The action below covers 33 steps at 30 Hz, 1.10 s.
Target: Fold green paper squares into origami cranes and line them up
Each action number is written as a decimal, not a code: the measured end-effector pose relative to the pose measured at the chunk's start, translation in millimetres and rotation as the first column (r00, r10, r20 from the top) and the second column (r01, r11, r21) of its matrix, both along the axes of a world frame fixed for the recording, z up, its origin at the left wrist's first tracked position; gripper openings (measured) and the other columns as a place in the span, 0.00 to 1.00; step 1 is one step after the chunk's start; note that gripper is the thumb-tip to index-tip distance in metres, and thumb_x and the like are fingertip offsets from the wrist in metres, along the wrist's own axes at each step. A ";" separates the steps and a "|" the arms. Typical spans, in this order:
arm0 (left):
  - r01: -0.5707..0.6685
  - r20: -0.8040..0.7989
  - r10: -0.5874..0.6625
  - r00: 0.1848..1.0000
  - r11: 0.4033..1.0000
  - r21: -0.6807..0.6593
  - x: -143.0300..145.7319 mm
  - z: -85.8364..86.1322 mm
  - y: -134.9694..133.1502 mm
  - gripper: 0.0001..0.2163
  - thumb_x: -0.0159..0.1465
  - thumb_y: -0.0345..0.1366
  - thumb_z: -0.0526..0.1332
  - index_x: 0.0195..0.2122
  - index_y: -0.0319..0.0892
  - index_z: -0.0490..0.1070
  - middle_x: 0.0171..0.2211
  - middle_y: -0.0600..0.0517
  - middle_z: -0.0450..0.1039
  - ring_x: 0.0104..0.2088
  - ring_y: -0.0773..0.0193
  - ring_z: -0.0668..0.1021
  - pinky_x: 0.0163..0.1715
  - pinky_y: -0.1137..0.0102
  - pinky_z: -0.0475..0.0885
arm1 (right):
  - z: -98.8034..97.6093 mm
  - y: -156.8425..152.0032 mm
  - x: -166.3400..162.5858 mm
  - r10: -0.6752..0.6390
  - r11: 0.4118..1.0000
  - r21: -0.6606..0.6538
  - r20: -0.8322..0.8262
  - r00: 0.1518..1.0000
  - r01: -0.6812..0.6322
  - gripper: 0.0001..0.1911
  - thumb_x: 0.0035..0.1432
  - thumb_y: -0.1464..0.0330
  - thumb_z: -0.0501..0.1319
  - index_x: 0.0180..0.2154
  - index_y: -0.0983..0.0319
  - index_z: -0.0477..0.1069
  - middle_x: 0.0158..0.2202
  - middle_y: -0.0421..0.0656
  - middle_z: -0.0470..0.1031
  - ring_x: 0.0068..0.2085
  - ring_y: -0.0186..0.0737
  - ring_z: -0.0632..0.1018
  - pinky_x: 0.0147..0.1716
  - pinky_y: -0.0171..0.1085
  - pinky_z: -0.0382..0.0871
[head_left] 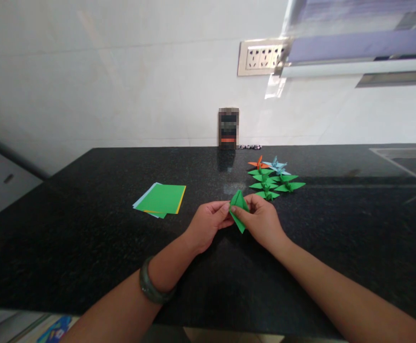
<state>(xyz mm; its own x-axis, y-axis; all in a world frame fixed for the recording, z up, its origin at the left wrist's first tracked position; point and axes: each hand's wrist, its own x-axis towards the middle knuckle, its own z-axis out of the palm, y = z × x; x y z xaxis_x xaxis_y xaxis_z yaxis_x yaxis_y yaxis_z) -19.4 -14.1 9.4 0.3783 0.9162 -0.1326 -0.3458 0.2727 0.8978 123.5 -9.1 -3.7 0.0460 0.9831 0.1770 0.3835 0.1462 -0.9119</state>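
Between my two hands is a green folded paper (239, 199), a narrow kite shape with a crease down its upper part. My left hand (209, 221) pinches its left edge with thumb and fingers. From the other side my right hand (263, 219) grips it, the thumb lying across its front. Just beyond the right hand stand several folded paper cranes (265, 183), mostly green, with light blue ones and an orange one (259, 163) at the back. Left of my hands lies a stack of square paper sheets (163, 197), green on top, with yellow and light blue edges showing.
A phone (228, 127), its screen blurred, leans upright against the white wall (139, 85), with a beaded strap (249, 146) beside it. The dark speckled countertop (86, 238) reflects light. A socket panel (261, 57) is on the wall. A bangle (152, 283) circles my left wrist.
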 end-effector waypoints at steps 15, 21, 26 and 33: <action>-0.093 -0.058 0.095 0.994 0.995 0.033 -0.3 -3.1 3.3 0.16 0.54 0.45 0.63 0.34 0.34 0.75 0.30 0.48 0.75 0.31 0.63 0.76 0.38 0.65 0.71 | 15.5 -7.1 -4.8 0.200 0.922 -0.245 -0.363 0.910 -0.300 0.13 0.41 0.70 0.62 0.33 0.63 0.63 0.22 0.35 0.67 0.21 0.30 0.68 0.17 0.30 0.65; -0.152 -0.122 0.156 0.980 0.987 0.049 -0.4 -3.1 4.0 0.16 0.55 0.45 0.62 0.35 0.36 0.75 0.29 0.49 0.75 0.30 0.64 0.76 0.34 0.67 0.72 | 18.2 -7.4 -3.1 0.206 0.904 -0.281 -0.378 0.903 -0.324 0.12 0.43 0.68 0.62 0.33 0.63 0.64 0.22 0.35 0.68 0.21 0.29 0.68 0.16 0.28 0.64; -0.162 -0.266 0.181 0.947 0.982 0.093 2.6 0.8 -0.2 0.18 0.53 0.46 0.63 0.38 0.37 0.76 0.29 0.49 0.76 0.27 0.66 0.75 0.29 0.71 0.72 | 10.0 -1.7 -4.4 0.111 0.957 -0.224 -0.300 0.947 -0.184 0.11 0.47 0.62 0.61 0.24 0.62 0.63 0.16 0.34 0.65 0.16 0.28 0.63 0.14 0.29 0.58; -0.107 -0.284 0.140 0.948 0.986 0.130 3.5 4.1 -1.5 0.14 0.52 0.41 0.64 0.37 0.37 0.76 0.28 0.51 0.75 0.28 0.67 0.74 0.30 0.73 0.70 | 3.6 -0.8 -4.6 0.059 0.989 -0.128 -0.123 0.991 -0.075 0.10 0.47 0.64 0.60 0.21 0.61 0.62 0.16 0.36 0.64 0.18 0.30 0.64 0.16 0.30 0.57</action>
<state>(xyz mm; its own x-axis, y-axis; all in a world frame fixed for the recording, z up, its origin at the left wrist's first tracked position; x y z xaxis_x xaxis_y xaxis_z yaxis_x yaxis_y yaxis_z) -15.9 -15.5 13.5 0.2211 0.9685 -0.1147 -0.0894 0.1373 0.9865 118.9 -9.8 -0.1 -0.0080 0.9990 0.0431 0.2646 0.0437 -0.9634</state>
